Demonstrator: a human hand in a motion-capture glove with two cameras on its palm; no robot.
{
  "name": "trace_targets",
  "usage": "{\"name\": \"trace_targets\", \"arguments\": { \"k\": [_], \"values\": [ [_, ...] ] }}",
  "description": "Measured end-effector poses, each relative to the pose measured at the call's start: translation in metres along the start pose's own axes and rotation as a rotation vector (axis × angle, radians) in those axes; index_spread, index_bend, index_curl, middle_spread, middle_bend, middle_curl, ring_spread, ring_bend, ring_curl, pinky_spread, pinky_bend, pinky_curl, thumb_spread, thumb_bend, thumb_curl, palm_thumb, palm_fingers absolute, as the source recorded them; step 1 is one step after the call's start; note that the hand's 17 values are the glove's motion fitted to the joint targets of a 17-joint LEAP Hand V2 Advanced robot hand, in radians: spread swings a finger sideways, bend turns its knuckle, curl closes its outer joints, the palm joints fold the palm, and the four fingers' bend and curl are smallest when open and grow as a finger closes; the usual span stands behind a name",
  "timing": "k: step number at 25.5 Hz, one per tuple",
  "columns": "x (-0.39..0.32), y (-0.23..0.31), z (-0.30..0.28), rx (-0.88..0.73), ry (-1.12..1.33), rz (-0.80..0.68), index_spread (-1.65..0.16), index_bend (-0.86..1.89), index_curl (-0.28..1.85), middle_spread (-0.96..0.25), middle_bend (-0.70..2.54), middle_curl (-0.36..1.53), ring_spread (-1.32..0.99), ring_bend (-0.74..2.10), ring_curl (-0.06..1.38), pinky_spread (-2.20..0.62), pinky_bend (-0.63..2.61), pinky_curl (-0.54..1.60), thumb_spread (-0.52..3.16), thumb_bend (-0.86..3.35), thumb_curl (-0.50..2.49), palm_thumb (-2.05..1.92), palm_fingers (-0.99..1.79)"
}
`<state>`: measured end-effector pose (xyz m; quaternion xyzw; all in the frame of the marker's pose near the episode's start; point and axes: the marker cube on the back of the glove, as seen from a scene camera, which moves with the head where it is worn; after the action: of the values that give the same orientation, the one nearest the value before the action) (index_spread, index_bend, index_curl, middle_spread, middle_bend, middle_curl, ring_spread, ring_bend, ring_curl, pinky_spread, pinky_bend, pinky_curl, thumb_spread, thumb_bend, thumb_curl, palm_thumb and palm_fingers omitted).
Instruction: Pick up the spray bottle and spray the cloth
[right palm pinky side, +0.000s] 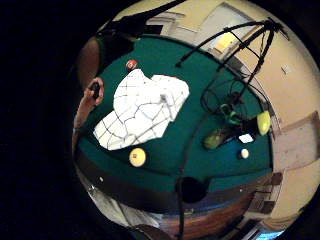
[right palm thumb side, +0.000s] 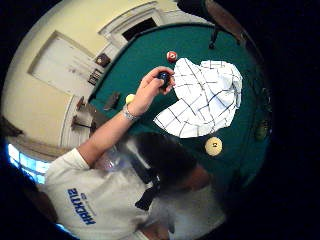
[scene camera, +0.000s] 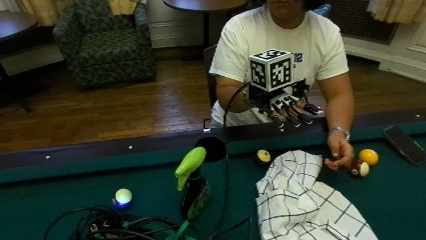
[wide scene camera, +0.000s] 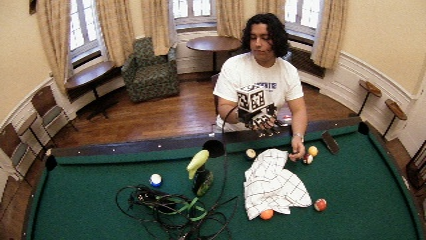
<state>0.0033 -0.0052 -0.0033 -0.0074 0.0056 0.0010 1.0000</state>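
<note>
The spray bottle (scene camera: 193, 187), dark with a yellow-green head, stands upright on the green felt just beyond the side pocket (scene camera: 212, 148). To its right a white checked cloth (scene camera: 306, 202) lies crumpled; both palm views also show the cloth (right palm pinky side: 142, 110) (right palm thumb side: 202, 100). My gloved right hand (scene camera: 287, 107) hovers above the near rail, between bottle and cloth, well clear of both. Its fingers point down, relaxed, holding nothing. The person's bare left hand (scene camera: 341, 152) rests on the felt at the cloth's far corner, pinching a dark ball (right palm thumb side: 164, 76).
A yellow-striped ball (scene camera: 263, 157) lies near the rail beside the cloth. An orange ball (scene camera: 368, 156) and a red-and-white ball (scene camera: 359, 168) sit by the bare hand. A blue-and-white ball (scene camera: 122, 196) and a tangle of cables (scene camera: 113, 227) lie left of the bottle.
</note>
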Motion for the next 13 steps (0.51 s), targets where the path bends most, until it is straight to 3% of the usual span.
{"name": "trace_targets", "arguments": {
  "k": [13],
  "values": [
    [0.02,0.002,0.002,0.051,0.032,0.083,-0.44,0.14,0.16,-0.1,0.23,0.18,-0.08,0.34,0.19,0.2,0.44,0.22,0.85,0.06,0.14,0.26,0.45]
  ]
}}
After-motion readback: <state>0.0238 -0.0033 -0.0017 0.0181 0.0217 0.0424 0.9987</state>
